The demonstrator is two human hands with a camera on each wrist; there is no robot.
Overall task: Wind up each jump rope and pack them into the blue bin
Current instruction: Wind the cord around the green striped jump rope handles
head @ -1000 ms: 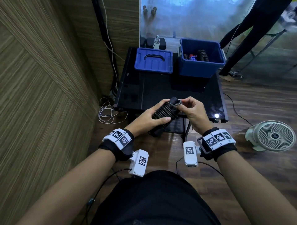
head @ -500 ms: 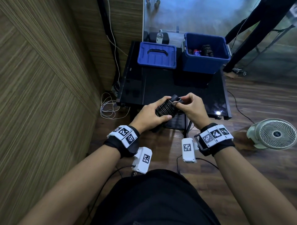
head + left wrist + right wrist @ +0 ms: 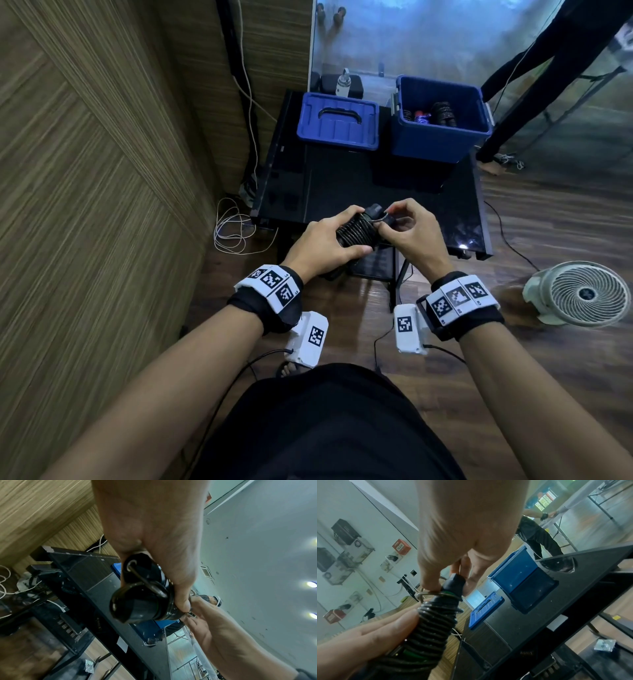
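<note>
A black jump rope [image 3: 358,230] is coiled tightly round its two handles, held above the near edge of the black table [image 3: 359,181]. My left hand [image 3: 325,240] wraps round the coiled bundle [image 3: 142,601]. My right hand [image 3: 407,226] pinches the thin end of the cord [image 3: 426,593] at the top of the handles [image 3: 453,584]. The open blue bin [image 3: 442,137] stands at the table's far right with wound ropes [image 3: 442,111] inside.
The bin's blue lid [image 3: 339,121] lies at the far left of the table. A wooden wall [image 3: 102,171] runs along the left with white cables [image 3: 233,229] on the floor. A white fan [image 3: 579,298] sits on the floor to the right. Another person's legs [image 3: 534,68] stand behind the bin.
Both hands have stayed on the bundle. The right hand's fingers shifted at the top end of the handles, working the loose cord end.
</note>
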